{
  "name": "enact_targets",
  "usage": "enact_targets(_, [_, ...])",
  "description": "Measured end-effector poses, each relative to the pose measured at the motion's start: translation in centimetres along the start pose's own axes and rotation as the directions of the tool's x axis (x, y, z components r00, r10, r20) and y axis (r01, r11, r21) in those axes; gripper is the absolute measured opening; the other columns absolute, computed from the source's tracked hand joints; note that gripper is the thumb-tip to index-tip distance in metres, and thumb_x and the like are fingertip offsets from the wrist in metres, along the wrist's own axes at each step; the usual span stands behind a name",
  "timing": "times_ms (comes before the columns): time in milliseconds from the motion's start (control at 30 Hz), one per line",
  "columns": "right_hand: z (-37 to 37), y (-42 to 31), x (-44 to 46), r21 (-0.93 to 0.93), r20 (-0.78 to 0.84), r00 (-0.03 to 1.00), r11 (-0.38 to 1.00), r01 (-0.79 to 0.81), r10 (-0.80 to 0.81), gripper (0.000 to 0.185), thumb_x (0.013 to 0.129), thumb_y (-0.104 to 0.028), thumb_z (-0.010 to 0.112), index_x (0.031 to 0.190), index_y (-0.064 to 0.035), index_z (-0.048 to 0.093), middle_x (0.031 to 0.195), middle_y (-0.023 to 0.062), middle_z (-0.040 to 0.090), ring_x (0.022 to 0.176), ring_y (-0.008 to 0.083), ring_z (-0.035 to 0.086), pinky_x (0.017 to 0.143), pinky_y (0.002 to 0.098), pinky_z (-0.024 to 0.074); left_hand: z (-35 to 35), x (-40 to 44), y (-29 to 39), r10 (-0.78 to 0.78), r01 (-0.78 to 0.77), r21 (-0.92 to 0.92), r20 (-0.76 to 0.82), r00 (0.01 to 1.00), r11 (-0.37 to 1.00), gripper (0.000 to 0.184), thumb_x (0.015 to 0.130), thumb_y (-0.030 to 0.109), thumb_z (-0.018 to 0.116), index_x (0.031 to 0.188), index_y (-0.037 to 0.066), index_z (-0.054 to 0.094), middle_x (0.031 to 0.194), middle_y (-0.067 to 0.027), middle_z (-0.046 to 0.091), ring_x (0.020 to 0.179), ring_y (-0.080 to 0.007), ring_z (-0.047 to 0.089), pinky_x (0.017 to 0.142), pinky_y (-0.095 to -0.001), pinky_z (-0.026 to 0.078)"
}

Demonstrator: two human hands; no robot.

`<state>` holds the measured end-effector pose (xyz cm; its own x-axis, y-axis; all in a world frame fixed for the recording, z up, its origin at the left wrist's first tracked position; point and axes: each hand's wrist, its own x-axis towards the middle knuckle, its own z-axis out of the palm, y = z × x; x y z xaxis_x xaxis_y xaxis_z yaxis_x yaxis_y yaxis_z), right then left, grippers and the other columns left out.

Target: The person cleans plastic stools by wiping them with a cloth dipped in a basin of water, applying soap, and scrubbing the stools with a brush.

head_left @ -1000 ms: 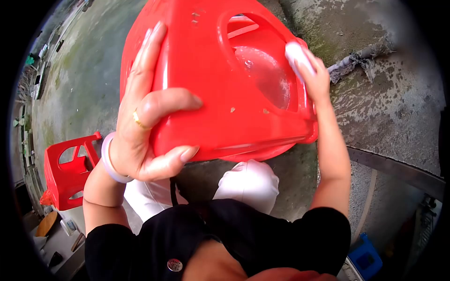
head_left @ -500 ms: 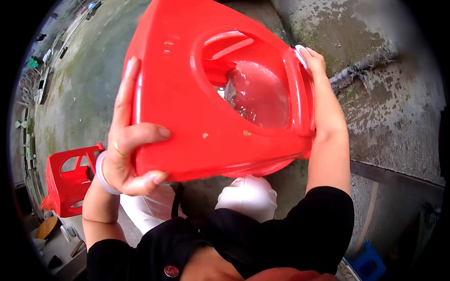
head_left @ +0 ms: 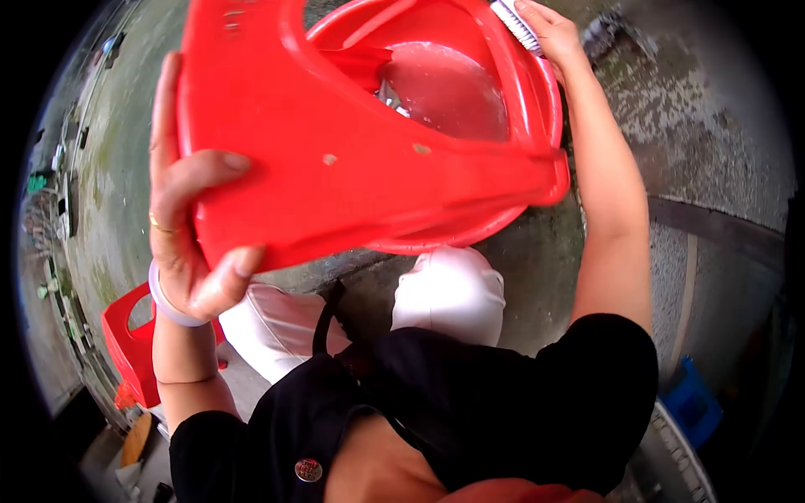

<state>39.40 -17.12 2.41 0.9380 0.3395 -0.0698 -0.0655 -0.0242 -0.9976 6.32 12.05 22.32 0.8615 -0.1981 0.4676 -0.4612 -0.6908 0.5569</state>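
Observation:
My left hand is closed on the edge of a red plastic stool, thumb and fingers on either side of it. The stool is held tilted above a round red basin, which has cloudy water in it, seen through the stool's opening. In my right hand is a scrubbing brush with white bristles, close to the stool's far right edge; whether the bristles touch it I cannot tell. Small pale marks show on the stool's surface.
Another red stool stands on the concrete floor at my left. My knees in white trousers are just under the basin. A blue plastic item lies low on the right, and a wooden board low on the left.
The stool has shifted up and left in view, uncovering more of the basin's rim. My right hand has moved up with the brush, whose bristles now show more clearly.

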Motion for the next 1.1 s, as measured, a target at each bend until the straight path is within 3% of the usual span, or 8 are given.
enact_targets(67, [1.4, -3.5, -7.9, 0.007, -0.053, 0.998, 1.000, 0.021, -0.021, 0.045, 0.088, -0.025, 0.069, 0.124, 0.0014, 0.059, 0.106, 0.0097, 0.068, 0.089, 0.0129, 0.065, 0.077, 0.0250, 0.0518, -0.4, -0.6, 0.3, -0.142, 0.143, 0.037, -0.032, 0.989, 0.989, 0.050, 0.077, 0.045, 0.067, 0.114, 0.012, 0.057, 0.150, -0.0330, 0.019, 0.136, -0.0479, 0.031, 0.105, -0.0535, 0.034])
enact_targets(167, [4.8, -2.8, -18.8, -0.445, -0.008, 0.871, 0.782, 0.436, -0.491, 0.040, 0.083, -0.020, 0.072, 0.118, -0.0034, 0.064, 0.110, 0.0156, 0.064, 0.105, 0.0257, 0.059, 0.093, 0.0353, 0.0459, -0.1, -0.6, 0.1, -0.124, 0.124, 0.009, -0.057, 0.991, 0.992, 0.052, 0.077, 0.045, 0.067, 0.116, 0.012, 0.056, 0.150, -0.0324, 0.020, 0.136, -0.0464, 0.032, 0.105, -0.0523, 0.035])
enact_targets(300, [3.0, 1.5, -21.3, -0.663, -0.077, 0.723, 0.577, 0.477, -0.687, 0.045, 0.078, -0.019, 0.076, 0.118, -0.0034, 0.064, 0.114, 0.0159, 0.062, 0.102, 0.0316, 0.056, 0.089, 0.0387, 0.0461, 0.2, -0.5, -0.3, -0.022, 0.022, -0.005, -0.029, 0.999, 1.000, 0.052, 0.077, 0.043, 0.065, 0.117, 0.012, 0.056, 0.150, -0.0322, 0.021, 0.135, -0.0457, 0.033, 0.106, -0.0516, 0.034])
enact_targets(533, [0.2, 4.4, -23.6, -0.707, -0.039, 0.723, 0.530, 0.468, -0.690, 0.048, 0.079, -0.017, 0.074, 0.123, -0.0030, 0.061, 0.116, 0.0162, 0.060, 0.103, 0.0325, 0.055, 0.090, 0.0406, 0.0444, 0.0, -0.5, -0.9, -0.026, 0.024, -0.050, -0.046, 0.999, 0.998, 0.055, 0.076, 0.038, 0.068, 0.121, 0.008, 0.055, 0.150, -0.0322, 0.021, 0.140, -0.0427, 0.026, 0.111, -0.0497, 0.024])
enact_targets(667, [-4.2, 8.4, -24.4, -0.906, -0.143, 0.797, 0.402, 0.134, -0.587, 0.044, 0.080, -0.026, 0.074, 0.121, -0.0123, 0.064, 0.108, 0.0132, 0.062, 0.097, 0.0334, 0.055, 0.087, 0.0414, 0.0449, 0.1, -1.0, -0.7, -0.056, 0.053, -0.055, -0.063, 0.996, 0.997, 0.054, 0.076, 0.034, 0.066, 0.121, 0.006, 0.055, 0.149, -0.0320, 0.024, 0.141, -0.0416, 0.023, 0.112, -0.0495, 0.021])
enact_targets(800, [-1.2, 8.0, -22.8, -0.906, -0.346, 0.795, 0.398, -0.144, -0.499, 0.045, 0.083, -0.038, 0.069, 0.122, -0.0172, 0.063, 0.109, 0.0139, 0.061, 0.097, 0.0351, 0.054, 0.087, 0.0430, 0.0448, 0.7, -0.3, 0.1, -0.083, 0.080, -0.035, -0.073, 0.994, 0.996, 0.055, 0.076, 0.030, 0.064, 0.125, 0.007, 0.053, 0.150, -0.0275, 0.027, 0.140, -0.0385, 0.028, 0.113, -0.0466, 0.022])
enact_targets(967, [4.5, 13.9, -23.5, -0.620, -0.737, 0.477, 0.760, -0.195, -0.479, 0.054, 0.088, -0.035, 0.065, 0.132, -0.0074, 0.053, 0.116, 0.0214, 0.056, 0.103, 0.0378, 0.052, 0.093, 0.0463, 0.0392, 1.9, 0.2, 1.6, -0.106, 0.106, -0.010, -0.082, 0.991, 0.994, 0.053, 0.078, 0.025, 0.062, 0.126, 0.006, 0.052, 0.151, -0.0242, 0.027, 0.139, -0.0363, 0.030, 0.113, -0.0450, 0.022])
enact_targets(1100, [6.7, 16.1, -26.8, -0.487, -0.662, 0.677, 0.871, -0.062, -0.322, 0.050, 0.088, -0.028, 0.065, 0.130, -0.0036, 0.053, 0.119, 0.0240, 0.056, 0.108, 0.0399, 0.053, 0.094, 0.0465, 0.0402, 1.7, 0.5, 1.8, -0.151, 0.154, 0.025, -0.090, 0.984, 0.988, 0.053, 0.079, 0.022, 0.061, 0.127, 0.003, 0.050, 0.151, -0.0255, 0.026, 0.140, -0.0355, 0.027, 0.113, -0.0443, 0.020])
